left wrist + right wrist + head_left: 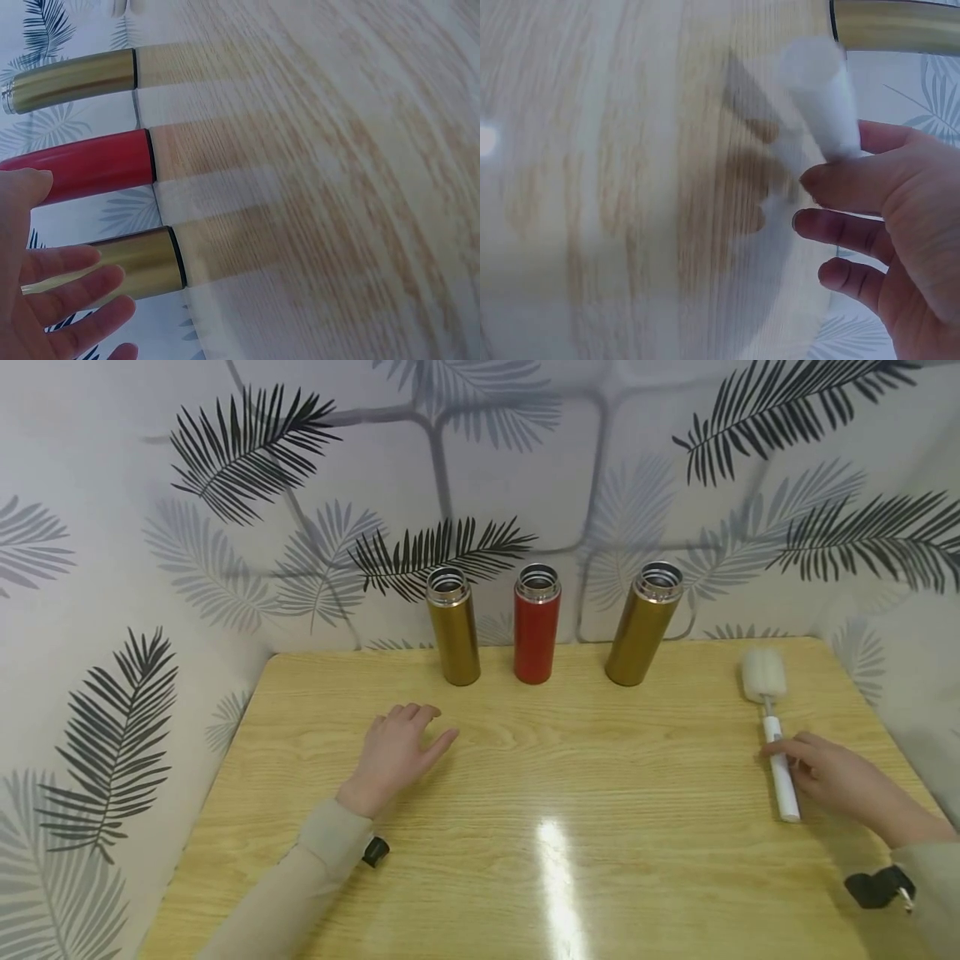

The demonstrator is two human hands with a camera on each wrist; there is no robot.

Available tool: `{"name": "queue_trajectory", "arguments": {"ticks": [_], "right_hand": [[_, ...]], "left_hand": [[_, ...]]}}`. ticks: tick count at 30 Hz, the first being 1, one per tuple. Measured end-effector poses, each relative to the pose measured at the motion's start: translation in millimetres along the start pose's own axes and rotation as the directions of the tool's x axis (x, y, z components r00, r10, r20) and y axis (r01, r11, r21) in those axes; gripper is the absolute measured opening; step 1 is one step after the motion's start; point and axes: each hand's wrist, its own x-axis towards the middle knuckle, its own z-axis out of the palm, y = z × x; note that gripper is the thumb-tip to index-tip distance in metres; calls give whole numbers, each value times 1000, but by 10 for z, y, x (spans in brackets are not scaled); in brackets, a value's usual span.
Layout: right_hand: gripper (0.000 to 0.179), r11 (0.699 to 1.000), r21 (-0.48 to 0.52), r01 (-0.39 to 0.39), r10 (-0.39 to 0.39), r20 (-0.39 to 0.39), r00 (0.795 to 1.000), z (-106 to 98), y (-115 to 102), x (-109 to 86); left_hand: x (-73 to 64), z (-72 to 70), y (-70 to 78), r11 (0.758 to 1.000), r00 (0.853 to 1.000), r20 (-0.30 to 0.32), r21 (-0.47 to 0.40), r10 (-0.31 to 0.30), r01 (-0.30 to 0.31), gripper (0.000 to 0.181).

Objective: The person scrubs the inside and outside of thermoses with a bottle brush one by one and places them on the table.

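On the right, a bottle brush with a white handle and a pale sponge head (764, 675) points toward the back of the table. My right hand (832, 774) pinches its handle (821, 97) between thumb and fingers; the other fingers are spread below it in the right wrist view. My left hand (398, 747) hovers over the left part of the table with relaxed fingers, holding nothing. Nearest to it stands a gold flask (455, 635), then a red flask (536, 631) and another gold flask (641, 631). All three are upright and uncapped.
The wooden table (480, 760) meets a leaf-patterned wall covering (517, 468) at its back and sides. The flasks form a row along the back edge. A bright reflection lies on the tabletop near the front. Small black devices sit at both wrists.
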Motion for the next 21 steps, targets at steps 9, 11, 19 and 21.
{"name": "queue_trajectory", "arguments": {"ticks": [9,11,19,21], "right_hand": [[44,998,2,-60,60,-24,998,-221,-95,64],[46,998,7,-55,55,-51,997,-289,-111,87],[52,997,-33,-76,70,-149,986,-576,-194,148],[54,995,-41,-90,82,-172,982,-638,-212,159]], "left_hand": [[-18,-1,-3,1000,999,-18,3,28,-28,46],[-20,1,-2,1000,1000,-11,4,29,-29,46],[-35,3,8,999,999,-20,-4,35,-35,45],[-30,-2,11,999,999,-31,-6,41,-41,44]]}}
